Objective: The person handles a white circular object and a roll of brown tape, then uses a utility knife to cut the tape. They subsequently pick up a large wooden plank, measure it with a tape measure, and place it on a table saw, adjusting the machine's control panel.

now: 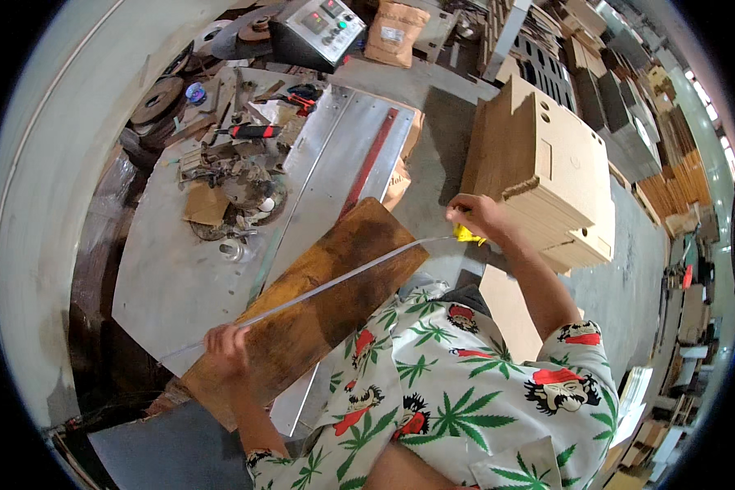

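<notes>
A brown, dark-stained wooden board [327,286] lies slantwise in front of me, across the near edge of the metal machine table. The pale blade of a tape measure [335,282] is stretched lengthwise over it. My left hand [227,347] is closed on the blade near the board's left end, and a short piece of blade sticks out past the fingers. Beyond the board's right end, my right hand [475,214] is closed around the yellow case [468,235] of the tape measure, which the fingers partly hide.
On the grey machine table [159,269] lie a dusty heap of metal parts [241,184], a red-and-black-handled tool [253,131] and a small glass jar [233,250]. A control box [317,33] stands at the back. Stacked tan panels [539,163] rise on the right.
</notes>
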Tool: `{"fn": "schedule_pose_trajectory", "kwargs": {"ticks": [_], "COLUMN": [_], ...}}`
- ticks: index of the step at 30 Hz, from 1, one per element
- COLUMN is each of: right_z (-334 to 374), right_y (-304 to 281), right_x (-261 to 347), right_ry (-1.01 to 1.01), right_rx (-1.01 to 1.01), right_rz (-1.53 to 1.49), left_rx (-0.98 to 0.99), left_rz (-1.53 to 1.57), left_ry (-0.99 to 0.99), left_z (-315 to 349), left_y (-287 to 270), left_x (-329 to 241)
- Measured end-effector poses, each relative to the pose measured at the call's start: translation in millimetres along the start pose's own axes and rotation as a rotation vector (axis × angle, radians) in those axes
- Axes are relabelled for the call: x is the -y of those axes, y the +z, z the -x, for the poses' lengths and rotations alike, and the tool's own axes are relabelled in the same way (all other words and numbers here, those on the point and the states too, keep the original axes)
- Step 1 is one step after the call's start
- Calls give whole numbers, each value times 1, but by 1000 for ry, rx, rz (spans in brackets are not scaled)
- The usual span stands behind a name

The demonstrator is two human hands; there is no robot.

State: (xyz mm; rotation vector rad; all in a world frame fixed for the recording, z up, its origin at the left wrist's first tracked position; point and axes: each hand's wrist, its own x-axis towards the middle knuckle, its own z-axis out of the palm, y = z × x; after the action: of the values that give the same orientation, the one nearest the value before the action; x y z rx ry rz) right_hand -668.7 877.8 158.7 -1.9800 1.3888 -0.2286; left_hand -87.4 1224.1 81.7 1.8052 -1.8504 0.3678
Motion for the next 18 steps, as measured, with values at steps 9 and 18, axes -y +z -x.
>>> {"fn": "schedule_pose_trajectory", "kwargs": {"ticks": [9, 18], "right_z": [-160, -412], "right_y": [72, 104], "right_x": [109, 92], "right_ry": [-409, -22], "right_rx": [440, 240], "right_rz": [-184, -718], "left_rx": [86, -72], "left_rz": [59, -15], "left_ry": [-39, -576], "left_z": [-201, -264], "left_y": [85, 154], "left_x": [-227, -324]}}
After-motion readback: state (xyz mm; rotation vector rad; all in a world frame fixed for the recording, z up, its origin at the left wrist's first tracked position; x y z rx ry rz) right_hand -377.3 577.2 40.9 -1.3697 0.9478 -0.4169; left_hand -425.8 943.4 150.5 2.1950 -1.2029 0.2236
